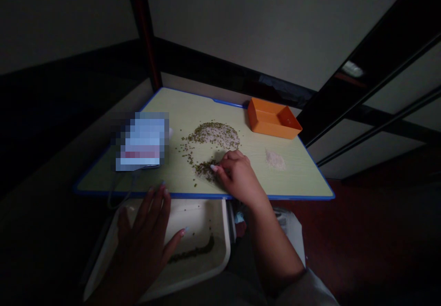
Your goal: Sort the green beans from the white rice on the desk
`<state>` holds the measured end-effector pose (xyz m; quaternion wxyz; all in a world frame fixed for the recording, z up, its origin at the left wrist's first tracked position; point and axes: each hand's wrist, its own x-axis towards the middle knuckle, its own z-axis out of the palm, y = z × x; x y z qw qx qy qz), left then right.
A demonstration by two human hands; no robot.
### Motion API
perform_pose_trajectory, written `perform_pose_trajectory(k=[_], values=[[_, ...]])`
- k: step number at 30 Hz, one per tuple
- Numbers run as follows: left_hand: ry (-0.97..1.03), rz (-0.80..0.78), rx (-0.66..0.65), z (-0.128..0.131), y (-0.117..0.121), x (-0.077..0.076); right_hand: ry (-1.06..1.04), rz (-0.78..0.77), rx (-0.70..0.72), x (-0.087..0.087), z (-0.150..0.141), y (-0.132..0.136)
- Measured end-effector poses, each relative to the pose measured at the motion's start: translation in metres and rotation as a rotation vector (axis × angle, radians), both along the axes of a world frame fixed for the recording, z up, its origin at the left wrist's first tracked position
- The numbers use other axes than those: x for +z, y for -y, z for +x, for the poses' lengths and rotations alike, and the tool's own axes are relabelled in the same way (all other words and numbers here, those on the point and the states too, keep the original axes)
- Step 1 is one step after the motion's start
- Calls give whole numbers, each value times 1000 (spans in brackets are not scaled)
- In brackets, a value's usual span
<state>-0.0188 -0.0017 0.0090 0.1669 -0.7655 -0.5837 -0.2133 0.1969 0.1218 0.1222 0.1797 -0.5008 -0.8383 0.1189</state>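
My right hand (237,175) is at the near edge of the table, its fingers curled and its thumb against a small pile of mixed green beans and whitish grains (204,170). What its fingertips hold, if anything, is hidden. Just beyond lies a larger mixed heap (215,133) of the same green beans and pale, rice-like grains. My left hand (148,228) is open, fingers spread, over a white plastic tub (225,246) below the table edge. A dark line of green beans (193,253) lies along the tub's bottom.
On the pale table (241,189) with blue edging, an orange open box (274,129) stands at the back right. A small pile of pale grains (274,159) lies in front of it. A pixelated device (143,143) with a cable sits at the left. Walls stand close behind.
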Motion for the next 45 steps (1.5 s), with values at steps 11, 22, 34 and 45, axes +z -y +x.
perform_pose_trajectory(k=[11, 22, 34, 45], values=[[27, -29, 15, -4, 2, -7, 41, -25, 82, 0, -12, -7], [22, -48, 20, -1, 1, 2, 33, -58, 221, 3, -11, -8], [44, -53, 25, -2, 2, 0, -156, 59, -3, 7, 32, 3], [46, -130, 91, 2, 2, 5, -152, 195, -343, -28, 86, 7]])
